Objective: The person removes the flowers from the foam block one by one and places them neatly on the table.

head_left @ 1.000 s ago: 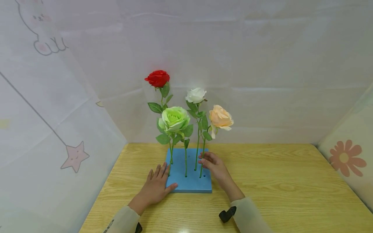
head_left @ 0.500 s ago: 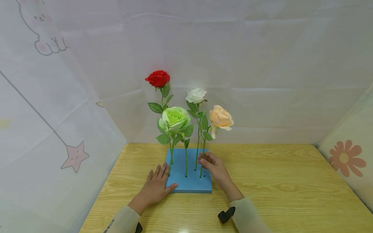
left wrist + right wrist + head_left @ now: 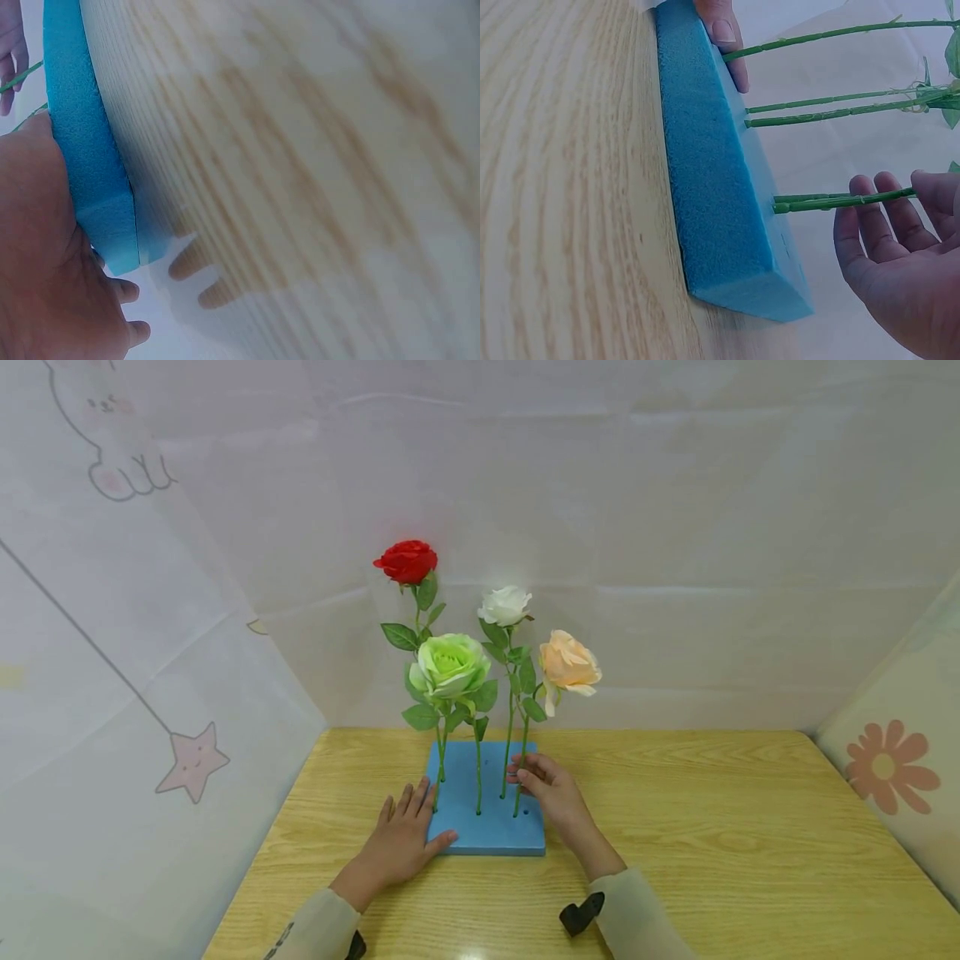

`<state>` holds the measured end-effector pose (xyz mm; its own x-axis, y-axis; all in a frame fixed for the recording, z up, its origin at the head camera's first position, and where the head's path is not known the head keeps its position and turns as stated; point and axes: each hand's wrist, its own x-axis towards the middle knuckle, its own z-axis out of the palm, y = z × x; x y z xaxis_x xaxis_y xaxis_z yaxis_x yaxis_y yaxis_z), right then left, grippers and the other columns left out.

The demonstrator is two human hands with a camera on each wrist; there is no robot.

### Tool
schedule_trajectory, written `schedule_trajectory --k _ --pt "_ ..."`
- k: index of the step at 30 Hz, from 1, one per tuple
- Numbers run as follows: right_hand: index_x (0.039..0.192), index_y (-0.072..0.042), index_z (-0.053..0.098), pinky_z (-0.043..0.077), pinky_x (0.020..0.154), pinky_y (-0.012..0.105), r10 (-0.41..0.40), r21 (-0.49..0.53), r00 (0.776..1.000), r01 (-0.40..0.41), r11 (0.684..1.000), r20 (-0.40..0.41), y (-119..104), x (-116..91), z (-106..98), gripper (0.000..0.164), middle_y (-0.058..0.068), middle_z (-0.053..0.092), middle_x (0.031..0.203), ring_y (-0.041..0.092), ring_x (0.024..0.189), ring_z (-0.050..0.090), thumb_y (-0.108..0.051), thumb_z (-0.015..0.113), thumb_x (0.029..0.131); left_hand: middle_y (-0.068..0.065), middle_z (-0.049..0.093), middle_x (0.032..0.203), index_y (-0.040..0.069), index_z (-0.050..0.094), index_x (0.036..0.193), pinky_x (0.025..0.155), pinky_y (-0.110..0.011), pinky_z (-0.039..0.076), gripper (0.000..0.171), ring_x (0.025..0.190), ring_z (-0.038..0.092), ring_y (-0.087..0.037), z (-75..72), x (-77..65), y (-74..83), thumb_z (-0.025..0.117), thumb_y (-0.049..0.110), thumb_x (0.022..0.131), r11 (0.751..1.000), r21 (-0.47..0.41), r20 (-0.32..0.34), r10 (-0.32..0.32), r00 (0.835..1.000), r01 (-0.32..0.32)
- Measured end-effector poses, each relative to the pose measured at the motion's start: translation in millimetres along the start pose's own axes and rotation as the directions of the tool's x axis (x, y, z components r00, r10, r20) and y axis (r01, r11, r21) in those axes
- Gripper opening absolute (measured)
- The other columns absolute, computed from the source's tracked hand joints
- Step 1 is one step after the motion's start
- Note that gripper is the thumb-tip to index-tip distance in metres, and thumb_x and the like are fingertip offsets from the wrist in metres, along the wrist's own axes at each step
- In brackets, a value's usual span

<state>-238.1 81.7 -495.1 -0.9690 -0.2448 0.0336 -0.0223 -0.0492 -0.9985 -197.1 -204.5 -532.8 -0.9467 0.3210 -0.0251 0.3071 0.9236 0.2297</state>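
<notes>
Wooden table (image 3: 720,827), five flower stems (image 3: 821,202), two hands (image 3: 562,802)

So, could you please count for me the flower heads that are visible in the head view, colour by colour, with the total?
Red flower: 1
Green flower: 1
White flower: 1
Peach flower: 1
Total: 4 visible heads; five stems stand in the blue board, so another head may be hidden.

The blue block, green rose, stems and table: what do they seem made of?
Blue block: probably stiff foam, matt, judging by its finely grained side.
Green rose: likely fabric, soft finish, given its thin folded layers.
Stems: perhaps plastic, faintly shiny, with even green colour.
Table: wood or laminate, slightly glossy, showing grain and a bright reflection.
</notes>
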Motion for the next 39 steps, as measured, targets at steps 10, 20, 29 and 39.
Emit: schedule_trajectory --k 10,20,29,39 --pt "0.131 -0.004 0.065 0.054 0.097 0.041 0.023 0.006 0.999 -0.022 1.000 -0.043 3 2 1 0.029 0.014 0.070 0.118 0.028 0.110 0.069 -0.012 0.060 0.103 -0.015 0.009 0.170 0.009 0.015 0.164 0.117 -0.069 0.014 0.094 0.154 0.013 -0.043 -0.9 -0.3 1.1 0.034 0.073 0.099 1.000 -0.002 0.001 -0.002 1.000 0.002" --pt "0.132 -0.002 0.064 0.057 0.093 0.038 -0.054 0.010 0.997 0.054 0.998 -0.060 -10 -2 0 0.030 0.021 0.069 0.116 0.027 0.106 0.070 -0.014 0.058 0.105 -0.014 0.009 0.170 0.009 0.015 0.164 0.117 -0.069 0.014 0.094 0.154 0.013 -0.043 1.0 0.9 0.9 0.033 0.074 0.099 1.000 0.003 -0.003 -0.002 1.000 0.002" --pt "0.128 -0.009 0.069 0.058 0.089 0.036 -0.064 0.012 0.996 0.065 0.998 -0.062 -25 -10 -3 0.026 0.018 0.071 0.112 0.028 0.103 0.071 -0.012 0.060 0.103 -0.016 0.009 0.170 0.007 0.016 0.163 0.116 -0.070 0.013 0.094 0.153 0.014 -0.045 1.9 -1.2 -0.5 0.036 0.072 0.099 1.000 -0.025 -0.007 0.003 1.000 -0.003" --pt "0.133 -0.008 0.065 0.058 0.090 0.041 -0.075 0.004 0.996 0.075 0.997 -0.037 -32 -22 -19 0.030 0.015 0.071 0.111 0.029 0.102 0.071 -0.011 0.060 0.103 -0.015 0.010 0.170 0.008 0.016 0.164 0.117 -0.070 0.015 0.093 0.153 0.015 -0.044 -0.6 -0.9 0.6 0.036 0.072 0.099 1.000 -0.026 -0.004 0.005 1.000 -0.005"
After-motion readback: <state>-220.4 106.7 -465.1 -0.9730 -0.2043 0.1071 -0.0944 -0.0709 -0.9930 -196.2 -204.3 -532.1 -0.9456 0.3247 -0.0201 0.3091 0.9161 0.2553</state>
